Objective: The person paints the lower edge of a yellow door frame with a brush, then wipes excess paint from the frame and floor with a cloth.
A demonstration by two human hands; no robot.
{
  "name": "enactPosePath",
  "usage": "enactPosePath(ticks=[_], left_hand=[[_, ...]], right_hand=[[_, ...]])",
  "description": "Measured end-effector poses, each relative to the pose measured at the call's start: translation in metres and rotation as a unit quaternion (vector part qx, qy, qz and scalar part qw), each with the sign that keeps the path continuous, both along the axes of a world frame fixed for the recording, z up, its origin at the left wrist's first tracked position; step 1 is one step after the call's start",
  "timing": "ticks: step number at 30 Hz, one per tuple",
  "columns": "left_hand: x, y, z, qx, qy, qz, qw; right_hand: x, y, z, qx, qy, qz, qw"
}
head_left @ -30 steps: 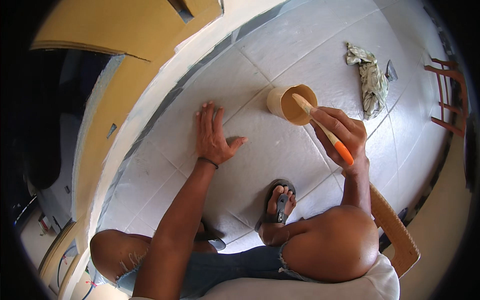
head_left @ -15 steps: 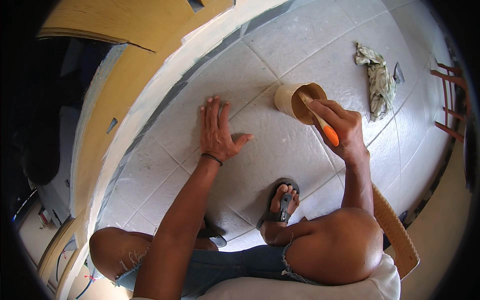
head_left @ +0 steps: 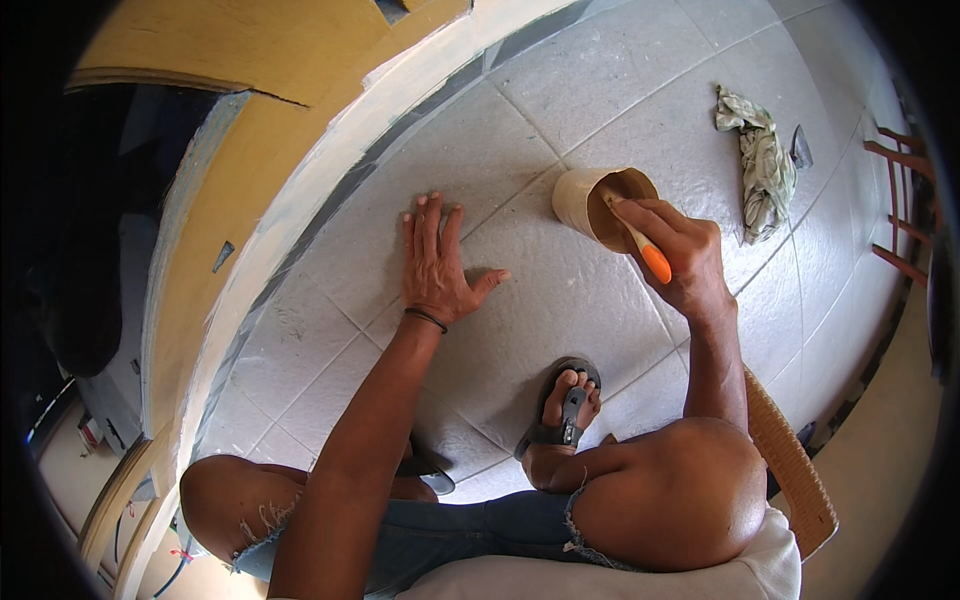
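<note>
Fingers spread, my left hand [head_left: 437,265] lies on the grey floor tiles [head_left: 530,330] with nothing in it. A dark band circles that wrist. My right hand [head_left: 685,255] is closed around a paintbrush [head_left: 648,252] whose pale handle ends in orange. The brush's far end dips into a cream-coloured, paint-smeared tub [head_left: 577,205], so its bristles are hidden. The tub stands on the tiles, to the right of my left hand.
A crumpled, stained rag [head_left: 765,175] lies to the far right, with a scraper-like metal blade [head_left: 801,148] beside it. Along the left runs a yellow wall [head_left: 210,210] with a white painted edge. Red-brown chair legs [head_left: 905,205] stand at the right rim.
The orange handle end has shifted slightly up and left in my right hand. My left hand stays flat on the floor, and the tub has hardly moved.
</note>
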State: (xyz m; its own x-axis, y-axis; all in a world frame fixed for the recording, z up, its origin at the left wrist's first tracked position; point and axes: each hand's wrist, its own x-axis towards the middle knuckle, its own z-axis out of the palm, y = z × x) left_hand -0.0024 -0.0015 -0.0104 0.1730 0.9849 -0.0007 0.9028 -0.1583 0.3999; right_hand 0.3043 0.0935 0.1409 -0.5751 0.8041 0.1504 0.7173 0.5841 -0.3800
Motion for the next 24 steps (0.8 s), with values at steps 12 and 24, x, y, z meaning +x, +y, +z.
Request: enactPosePath(ticks=[12,24], left_hand=[[0.000,0.000,0.001,-0.001,0.002,-0.001,1.000],[0.001,0.001,0.001,0.005,-0.005,-0.004,1.000]], right_hand=[[-0.002,0.001,0.020,-0.077,0.141,-0.080,0.984],[0.029,-0.005,0.021,-0.198,0.427,-0.297,0.831]])
